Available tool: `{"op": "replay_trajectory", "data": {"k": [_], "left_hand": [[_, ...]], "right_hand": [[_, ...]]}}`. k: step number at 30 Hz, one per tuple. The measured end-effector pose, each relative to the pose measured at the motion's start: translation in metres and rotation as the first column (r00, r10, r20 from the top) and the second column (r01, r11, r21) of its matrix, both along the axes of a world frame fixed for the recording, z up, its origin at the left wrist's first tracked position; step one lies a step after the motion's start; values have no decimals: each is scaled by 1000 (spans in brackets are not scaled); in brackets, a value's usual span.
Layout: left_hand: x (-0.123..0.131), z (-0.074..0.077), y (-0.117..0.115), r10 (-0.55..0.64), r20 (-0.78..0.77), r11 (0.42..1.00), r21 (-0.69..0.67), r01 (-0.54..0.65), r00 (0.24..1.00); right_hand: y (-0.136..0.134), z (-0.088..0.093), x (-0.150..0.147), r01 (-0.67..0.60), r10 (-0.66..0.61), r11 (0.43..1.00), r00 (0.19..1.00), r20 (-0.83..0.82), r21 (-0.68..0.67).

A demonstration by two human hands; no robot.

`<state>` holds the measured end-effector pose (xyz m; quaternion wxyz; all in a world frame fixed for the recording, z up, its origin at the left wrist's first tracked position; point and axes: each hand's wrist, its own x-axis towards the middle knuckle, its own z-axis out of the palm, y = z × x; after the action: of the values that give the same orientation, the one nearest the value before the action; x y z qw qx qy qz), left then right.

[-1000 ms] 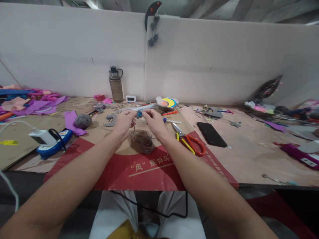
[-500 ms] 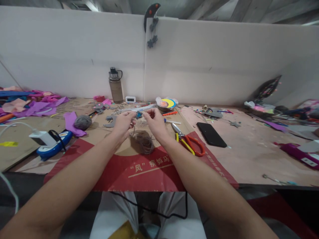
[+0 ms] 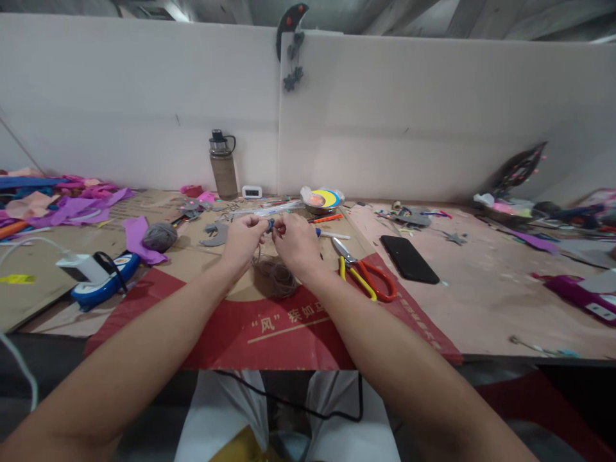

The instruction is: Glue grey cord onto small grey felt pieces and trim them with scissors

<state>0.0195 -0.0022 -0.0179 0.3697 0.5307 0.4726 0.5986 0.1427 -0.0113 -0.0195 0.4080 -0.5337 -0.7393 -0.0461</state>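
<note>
Over the middle of the cardboard, my left hand (image 3: 244,239) pinches a small dark blue piece (image 3: 270,224) between thumb and fingertips. My right hand (image 3: 297,244) meets it from the right, its closed fingers pressed against the same piece. Fingers cover most of the piece, so its shape is unclear. A strand of grey yarn hangs under my left hand. Below both hands lies a loose coil of grey yarn (image 3: 282,280). Scissors (image 3: 368,276) with red and yellow handles rest right of my right wrist. A grey felt cutout (image 3: 214,235) is left of my left hand.
A grey yarn ball (image 3: 160,237) and a blue device with a white plug (image 3: 86,266) are at left. Behind stand a bottle (image 3: 222,168), a small clock (image 3: 251,192) and a bowl (image 3: 320,206). A black phone (image 3: 409,259) lies right. Purple scraps (image 3: 86,208) pile far left.
My right hand has come in to the left and turned over, its fingers now closed against the blue piece. My left hand has barely moved. Less of the piece shows.
</note>
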Motion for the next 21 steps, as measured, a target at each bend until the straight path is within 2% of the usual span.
{"op": "replay_trajectory", "data": {"k": [5,9,12,15,17,18,20,21], "left_hand": [[1,-5,2,3,-75,1000,31,0,997],[2,-6,2,-4,-30,1000,16,4,1000],[1,-4,2,-2,14,1000,-21,2,1000],[-2,-2,2,-18,72,998,-62,23,997],[-5,0,4,-18,125,995,-94,30,992],[-6,1,5,-10,150,994,-109,26,989],[-9,3,7,14,191,992,-129,11,981],[-11,5,7,20,208,992,-127,7,978]], "right_hand": [[0,0,0,-16,7,997,993,-119,-70],[2,-1,-2,-103,63,987,953,-297,-123],[6,-1,-3,-213,116,965,870,-480,-152],[9,1,-2,-358,172,924,702,-691,-134],[9,4,1,-486,229,870,542,-808,-79],[8,7,3,-562,262,826,463,-847,-52],[4,11,6,-727,329,686,348,-878,-31],[2,12,6,-795,366,605,326,-872,-43]]}}
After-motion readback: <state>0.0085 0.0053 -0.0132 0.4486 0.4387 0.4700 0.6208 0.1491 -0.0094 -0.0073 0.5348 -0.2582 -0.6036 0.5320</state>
